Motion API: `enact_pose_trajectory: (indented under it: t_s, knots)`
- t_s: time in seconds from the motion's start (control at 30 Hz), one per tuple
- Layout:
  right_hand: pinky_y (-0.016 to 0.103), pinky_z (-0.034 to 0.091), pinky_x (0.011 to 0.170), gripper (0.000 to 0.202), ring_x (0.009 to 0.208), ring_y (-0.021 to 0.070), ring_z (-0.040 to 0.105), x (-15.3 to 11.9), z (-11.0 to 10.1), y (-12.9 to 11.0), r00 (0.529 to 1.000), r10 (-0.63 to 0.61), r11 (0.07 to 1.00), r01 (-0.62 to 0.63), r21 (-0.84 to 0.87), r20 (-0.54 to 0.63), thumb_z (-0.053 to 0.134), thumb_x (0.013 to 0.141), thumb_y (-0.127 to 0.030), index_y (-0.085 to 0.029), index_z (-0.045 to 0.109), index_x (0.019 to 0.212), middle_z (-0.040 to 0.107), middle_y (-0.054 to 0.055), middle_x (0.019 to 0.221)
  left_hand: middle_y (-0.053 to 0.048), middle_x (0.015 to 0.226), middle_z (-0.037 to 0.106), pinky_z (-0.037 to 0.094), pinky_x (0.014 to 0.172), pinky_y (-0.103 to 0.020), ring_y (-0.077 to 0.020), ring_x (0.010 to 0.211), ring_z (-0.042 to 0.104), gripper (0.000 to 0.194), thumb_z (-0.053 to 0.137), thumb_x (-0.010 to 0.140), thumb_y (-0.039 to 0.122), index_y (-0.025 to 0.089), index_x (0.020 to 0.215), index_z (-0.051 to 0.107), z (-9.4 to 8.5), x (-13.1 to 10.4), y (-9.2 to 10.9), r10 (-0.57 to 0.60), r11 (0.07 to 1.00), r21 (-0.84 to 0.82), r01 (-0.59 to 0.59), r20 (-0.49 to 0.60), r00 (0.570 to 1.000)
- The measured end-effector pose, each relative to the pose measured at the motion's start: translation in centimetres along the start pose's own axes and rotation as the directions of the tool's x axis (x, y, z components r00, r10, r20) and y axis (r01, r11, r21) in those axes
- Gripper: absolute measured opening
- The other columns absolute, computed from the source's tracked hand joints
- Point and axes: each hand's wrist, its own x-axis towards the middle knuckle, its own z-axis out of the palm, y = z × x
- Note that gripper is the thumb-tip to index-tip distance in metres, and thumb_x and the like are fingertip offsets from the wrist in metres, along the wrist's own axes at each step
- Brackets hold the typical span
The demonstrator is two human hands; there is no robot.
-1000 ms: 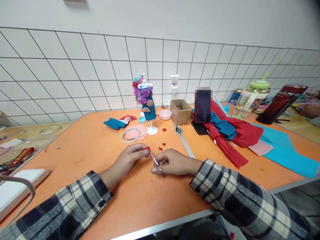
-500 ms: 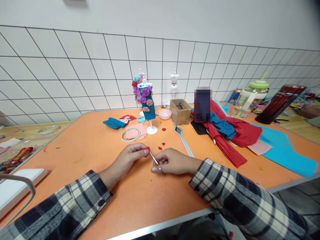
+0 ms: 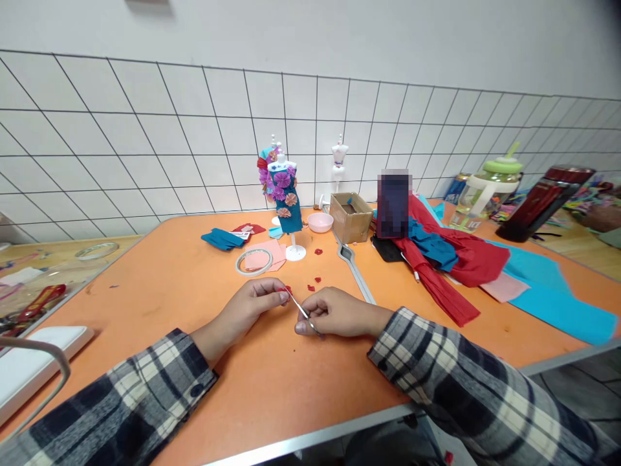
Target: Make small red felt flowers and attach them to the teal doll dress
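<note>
My left hand pinches a small red crepe piece between thumb and fingers, above the orange table. Closed around the handles of small metal scissors is my right hand; the blade tips touch the red piece. Several red scraps lie just beyond my hands. Behind them stands a small mannequin in a blue dress with purple and peach flowers.
A tape roll rests on pink paper, beside blue pieces. Further back are a pink bowl, a cardboard box and a phone. Red fabric, a green-lidded bottle and a dark red flask stand or lie right.
My right hand and the scissor handles have shifted very slightly to the right. My left hand holds the red piece as before.
</note>
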Motion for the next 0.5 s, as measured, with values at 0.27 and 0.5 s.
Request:
enact_pose_trajectory:
  t_s: [0.27,0.5]
  knots:
    - [0.022,0.029,0.052,0.037,0.055,0.0087,0.040,-0.02,-0.03,0.04,1.000,0.011,0.999,-0.011,-0.031,-0.007,0.066,0.077,-0.051,-0.014,0.067,0.078,0.047,-0.005,0.057,-0.001,0.070,0.066,0.041,0.070,-0.028,-0.0167,0.071,0.055,0.017,0.078,0.065,0.033,0.017,0.069,0.071,-0.15,0.12,0.14,-0.015,1.000,0.009,0.015,0.001,1.000]
    - [0.022,0.029,0.051,0.036,0.054,0.0087,0.039,-0.01,0.01,0.02,1.000,0.018,0.999,-0.018,-0.036,-0.011,0.066,0.076,-0.051,-0.014,0.066,0.077,0.046,-0.005,0.057,-0.001,0.069,0.066,0.042,0.070,-0.029,-0.0168,0.069,0.055,0.017,0.078,0.064,0.032,0.018,0.067,0.071,0.00,-0.04,0.35,-0.022,1.000,0.021,0.022,0.000,1.000]
